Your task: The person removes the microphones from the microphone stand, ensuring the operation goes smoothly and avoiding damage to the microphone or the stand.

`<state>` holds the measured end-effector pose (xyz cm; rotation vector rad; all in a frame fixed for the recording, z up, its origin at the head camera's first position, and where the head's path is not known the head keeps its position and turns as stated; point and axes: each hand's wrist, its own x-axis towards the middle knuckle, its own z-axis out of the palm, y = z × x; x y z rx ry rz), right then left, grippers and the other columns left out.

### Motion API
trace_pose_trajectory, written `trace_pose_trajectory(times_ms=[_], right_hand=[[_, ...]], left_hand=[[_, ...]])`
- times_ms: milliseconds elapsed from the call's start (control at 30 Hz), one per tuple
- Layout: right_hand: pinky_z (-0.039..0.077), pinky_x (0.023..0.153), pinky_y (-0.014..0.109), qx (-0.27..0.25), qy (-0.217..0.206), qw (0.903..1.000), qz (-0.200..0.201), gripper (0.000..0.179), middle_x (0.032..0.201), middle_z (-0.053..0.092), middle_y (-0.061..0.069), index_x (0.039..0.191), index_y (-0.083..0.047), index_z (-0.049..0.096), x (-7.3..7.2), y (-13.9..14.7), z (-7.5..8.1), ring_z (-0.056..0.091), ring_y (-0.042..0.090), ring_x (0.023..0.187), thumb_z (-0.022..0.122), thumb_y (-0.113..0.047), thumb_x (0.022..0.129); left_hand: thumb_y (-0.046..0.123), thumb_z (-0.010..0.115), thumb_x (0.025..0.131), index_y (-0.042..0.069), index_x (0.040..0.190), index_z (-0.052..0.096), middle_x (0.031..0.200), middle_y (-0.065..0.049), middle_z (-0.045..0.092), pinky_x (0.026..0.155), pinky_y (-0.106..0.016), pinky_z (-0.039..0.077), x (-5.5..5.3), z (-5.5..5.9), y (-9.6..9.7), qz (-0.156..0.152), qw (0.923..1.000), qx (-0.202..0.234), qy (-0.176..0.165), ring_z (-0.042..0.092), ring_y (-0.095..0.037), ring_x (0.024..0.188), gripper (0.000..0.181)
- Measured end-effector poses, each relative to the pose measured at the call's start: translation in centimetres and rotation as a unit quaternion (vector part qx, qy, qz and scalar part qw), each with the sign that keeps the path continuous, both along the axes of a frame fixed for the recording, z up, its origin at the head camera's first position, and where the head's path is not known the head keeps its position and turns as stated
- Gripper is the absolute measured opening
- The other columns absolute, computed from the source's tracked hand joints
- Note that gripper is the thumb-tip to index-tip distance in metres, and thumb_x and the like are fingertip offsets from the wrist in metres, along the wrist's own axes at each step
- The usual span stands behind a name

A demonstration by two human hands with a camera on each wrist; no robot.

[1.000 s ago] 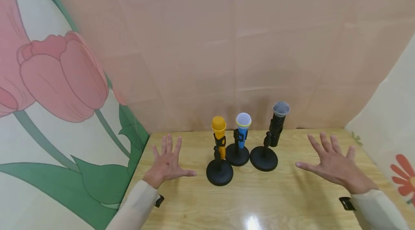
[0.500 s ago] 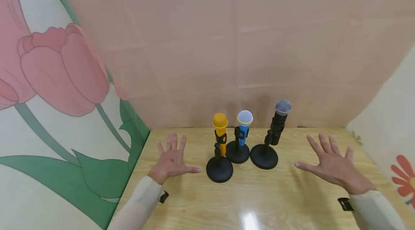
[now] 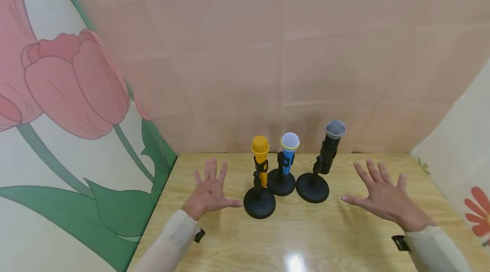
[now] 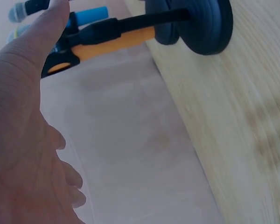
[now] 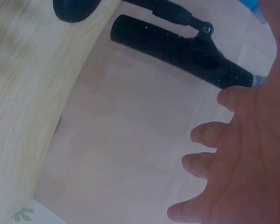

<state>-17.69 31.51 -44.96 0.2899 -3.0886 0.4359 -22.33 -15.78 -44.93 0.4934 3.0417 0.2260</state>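
Three microphones stand in black desk stands on the wooden table. The yellow microphone (image 3: 260,149) is at left, its stand's round base (image 3: 259,204) nearest me. A blue microphone (image 3: 288,157) with a white head is in the middle. At right a black microphone (image 3: 329,148) with a silver grille leans in its clip. My left hand (image 3: 209,193) is spread, its thumb tip close to the yellow microphone's base; contact cannot be told. My right hand (image 3: 386,197) is spread too, apart from the black microphone (image 5: 177,53). Neither hand holds anything.
Behind the wooden table (image 3: 245,246) hangs a pinkish-beige sheet (image 3: 237,59). A wall with painted tulips (image 3: 76,84) rises at left. Another wall with a red flower (image 3: 478,212) is at right.
Both hands have moved inward toward the microphones, the left one rightward and the right one leftward. Their fingers stay spread. The microphones keep their places; the head view has shifted slightly.
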Motion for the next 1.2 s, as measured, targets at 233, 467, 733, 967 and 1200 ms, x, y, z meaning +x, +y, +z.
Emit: trace_pose_trajectory(times_ms=[233, 467, 733, 967, 1200], right_hand=[[-0.016, 0.099, 0.079, -0.004, 0.011, 0.9997, 0.020, 0.111, 0.160, -0.005, 0.031, 0.160, -0.004, 0.007, -0.4, -1.2, 0.1, -0.006, 0.054, 0.145, 0.060, -0.069, 0.087], [-0.006, 0.104, 0.078, -0.008, 0.051, 0.9975, 0.049, 0.114, 0.160, 0.008, 0.033, 0.157, 0.003, 0.018, -1.0, -2.9, 0.5, 0.001, 0.049, 0.148, 0.067, -0.068, 0.083], [0.000, 0.108, 0.076, -0.016, 0.066, 0.9953, 0.069, 0.115, 0.160, 0.013, 0.032, 0.155, 0.006, 0.023, -1.6, -4.3, 0.8, 0.007, 0.047, 0.148, 0.069, -0.068, 0.080], [0.008, 0.108, 0.076, -0.023, 0.068, 0.9936, 0.088, 0.113, 0.159, 0.017, 0.031, 0.154, 0.006, 0.026, -2.1, -5.3, 0.8, 0.017, 0.050, 0.145, 0.070, -0.067, 0.080], [0.015, 0.111, 0.070, -0.051, 0.082, 0.9891, 0.111, 0.108, 0.159, 0.021, 0.031, 0.152, 0.008, 0.031, -2.5, -6.1, 1.1, 0.019, 0.048, 0.146, 0.074, -0.061, 0.081]], left_hand=[[0.084, 0.064, 0.070, 0.010, 0.161, 0.012, 0.163, -0.025, -0.004, 0.111, -0.074, 0.001, -0.3, -0.3, 1.2, -0.019, 0.9997, 0.017, -0.001, -0.003, -0.043, 0.150, 0.128], [0.080, 0.062, 0.077, 0.012, 0.162, 0.010, 0.163, -0.024, -0.007, 0.111, -0.072, -0.002, -0.6, -0.3, 2.4, -0.026, 0.9987, 0.040, -0.020, -0.010, -0.039, 0.150, 0.120], [0.080, 0.058, 0.079, 0.016, 0.162, 0.006, 0.164, -0.022, -0.008, 0.112, -0.069, -0.005, -0.9, -0.4, 3.4, -0.019, 0.9987, 0.036, -0.031, -0.011, -0.037, 0.150, 0.117], [0.081, 0.055, 0.081, 0.014, 0.162, 0.007, 0.164, -0.023, -0.005, 0.113, -0.069, -0.004, -1.1, -0.8, 3.7, -0.016, 0.9989, 0.036, -0.026, -0.010, -0.037, 0.151, 0.116], [0.079, 0.055, 0.083, 0.012, 0.162, 0.009, 0.164, -0.022, -0.004, 0.114, -0.068, 0.000, -1.3, -1.0, 4.0, -0.019, 0.9984, 0.050, -0.020, -0.006, -0.037, 0.151, 0.113]])
